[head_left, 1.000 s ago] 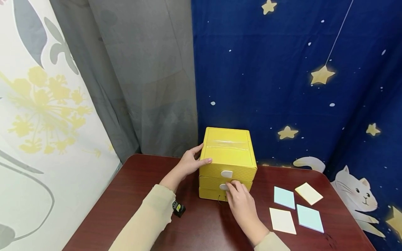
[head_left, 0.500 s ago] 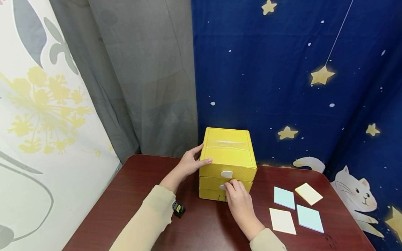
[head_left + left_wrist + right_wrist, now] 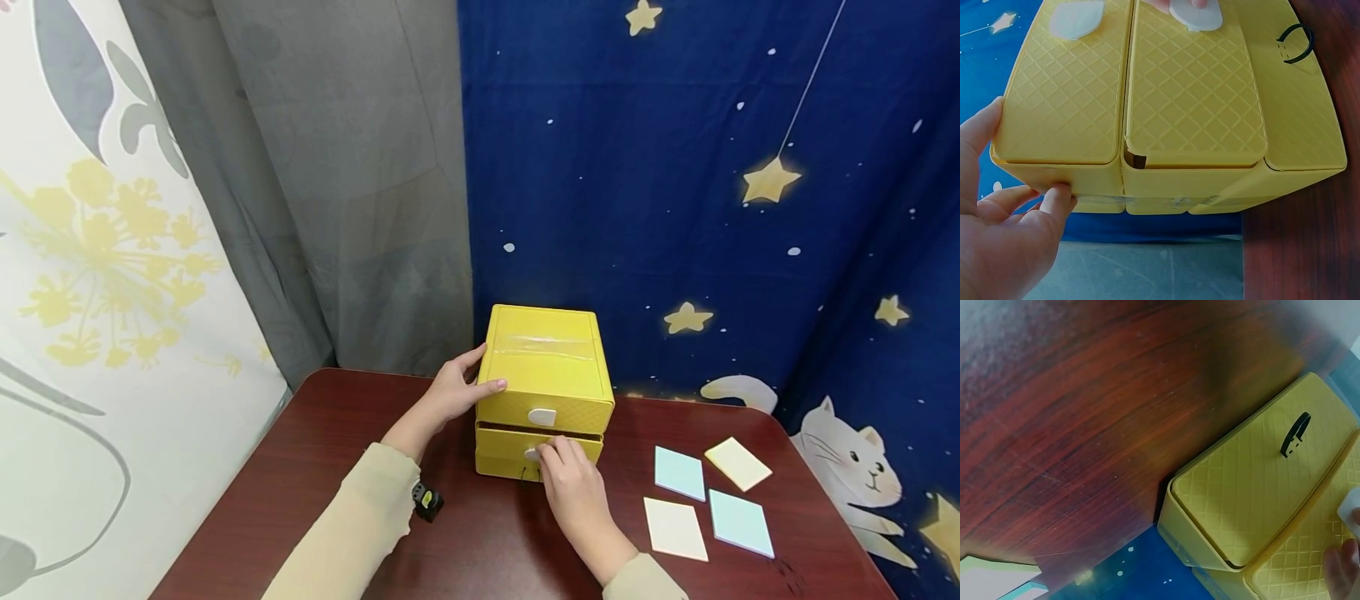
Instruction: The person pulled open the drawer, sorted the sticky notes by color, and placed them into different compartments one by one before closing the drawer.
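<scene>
A yellow three-drawer box (image 3: pixel 547 333) stands on the dark red table. My left hand (image 3: pixel 450 387) steadies its left side, thumb over the top edge and the other fingers against the side wall. My right hand (image 3: pixel 576 487) pinches the white pull tab (image 3: pixel 1200 15) of the middle drawer (image 3: pixel 1194 94). That drawer stands slightly out, with a dark gap along its top edge. The top drawer (image 3: pixel 1063 94) is closed and has its own white tab (image 3: pixel 542 417). On the bottom drawer (image 3: pixel 1235 500) a black loop (image 3: pixel 1295 434) serves as the pull.
Right of the box lie two pale blue note pads (image 3: pixel 678 472) and two cream note pads (image 3: pixel 675 528). A black wrist device (image 3: pixel 427 500) sits at the left cuff. Behind the table (image 3: pixel 300 467) hang a grey curtain (image 3: pixel 375 208) and a blue star-printed curtain (image 3: pixel 637 167).
The middle drawer has come out a little toward me, opening a dark gap below the top drawer. My right hand has moved slightly with its tab; my left hand stays put.
</scene>
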Action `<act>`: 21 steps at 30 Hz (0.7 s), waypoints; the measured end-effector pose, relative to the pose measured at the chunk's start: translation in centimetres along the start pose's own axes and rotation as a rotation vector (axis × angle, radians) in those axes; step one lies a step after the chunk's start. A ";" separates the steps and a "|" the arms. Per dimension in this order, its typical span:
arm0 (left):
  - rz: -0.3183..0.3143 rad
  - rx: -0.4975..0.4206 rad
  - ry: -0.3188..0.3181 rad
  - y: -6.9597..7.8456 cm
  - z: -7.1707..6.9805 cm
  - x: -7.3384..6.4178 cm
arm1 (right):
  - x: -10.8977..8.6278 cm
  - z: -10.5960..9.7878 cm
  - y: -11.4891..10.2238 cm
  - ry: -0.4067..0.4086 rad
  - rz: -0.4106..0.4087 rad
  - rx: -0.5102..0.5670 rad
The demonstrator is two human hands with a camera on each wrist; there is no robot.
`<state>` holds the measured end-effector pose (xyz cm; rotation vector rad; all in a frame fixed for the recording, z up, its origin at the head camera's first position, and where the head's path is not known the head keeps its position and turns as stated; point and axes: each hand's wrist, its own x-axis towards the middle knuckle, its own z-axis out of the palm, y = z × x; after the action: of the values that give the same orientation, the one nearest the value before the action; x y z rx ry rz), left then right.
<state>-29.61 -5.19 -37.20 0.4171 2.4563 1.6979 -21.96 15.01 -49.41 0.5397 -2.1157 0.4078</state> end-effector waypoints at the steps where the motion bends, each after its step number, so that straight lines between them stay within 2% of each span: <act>1: -0.003 0.002 -0.005 0.5 -0.1 -0.3 | -0.1 -0.1 0.0 0.001 -0.003 0.003; 5: -0.006 0.013 -0.010 2.4 -0.2 -1.7 | -0.3 -0.3 -0.1 0.000 -0.008 0.013; 8: -0.007 0.015 -0.008 2.6 -0.2 -1.8 | -0.4 -0.4 -0.1 0.000 -0.017 0.021; 10: -0.006 0.014 -0.005 2.1 -0.2 -1.4 | -0.5 -0.5 -0.2 0.002 -0.024 0.026; 16: -0.005 -0.005 0.003 -0.9 0.1 0.6 | -0.7 -0.7 -0.3 0.000 -0.033 0.031; 21: -0.003 -0.005 0.019 -1.4 0.2 0.9 | -0.9 -0.9 -0.6 0.019 -0.042 0.036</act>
<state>-30.64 -5.25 -38.55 0.3986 2.4642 1.7138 -20.62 15.15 -49.64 0.5979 -2.0785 0.4269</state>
